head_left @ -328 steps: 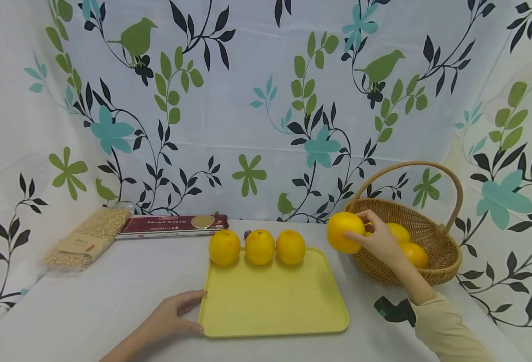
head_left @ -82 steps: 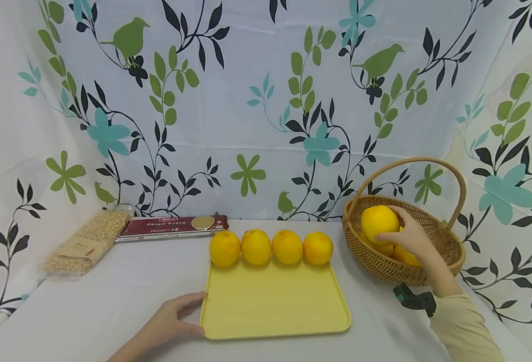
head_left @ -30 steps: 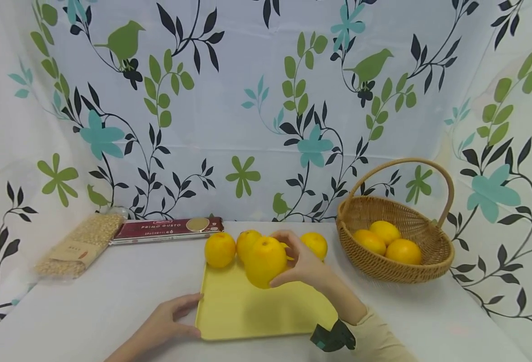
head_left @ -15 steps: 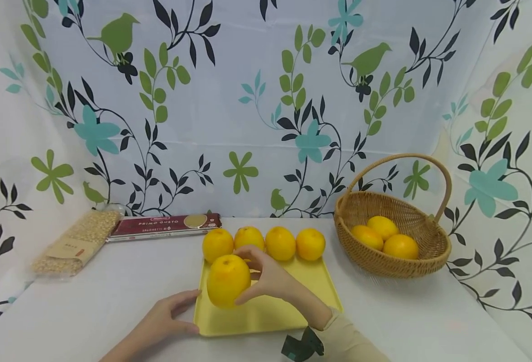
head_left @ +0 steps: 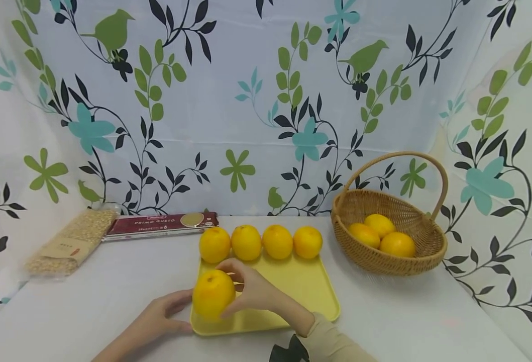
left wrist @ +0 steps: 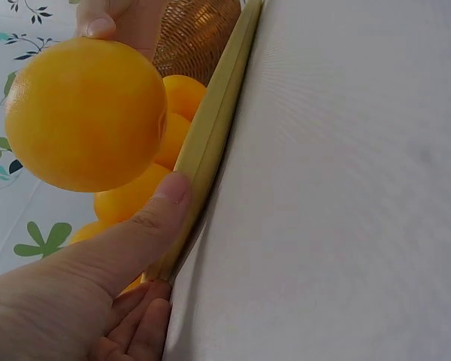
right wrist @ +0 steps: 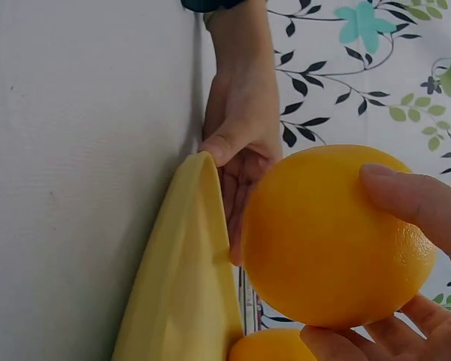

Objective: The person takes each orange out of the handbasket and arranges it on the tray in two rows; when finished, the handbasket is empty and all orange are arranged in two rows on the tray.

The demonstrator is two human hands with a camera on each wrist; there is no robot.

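Holding a smooth, round orange fruit [head_left: 212,295], likely firm, best gripped round its sides, the right hand [head_left: 253,290] hangs over the yellow rectangular tray [head_left: 299,281]; the spread left hand [head_left: 156,317] touches its rim.

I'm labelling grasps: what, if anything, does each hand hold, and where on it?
The right hand holds an orange by its right side, between thumb and fingers; the left hand touches the left edge of the tray.
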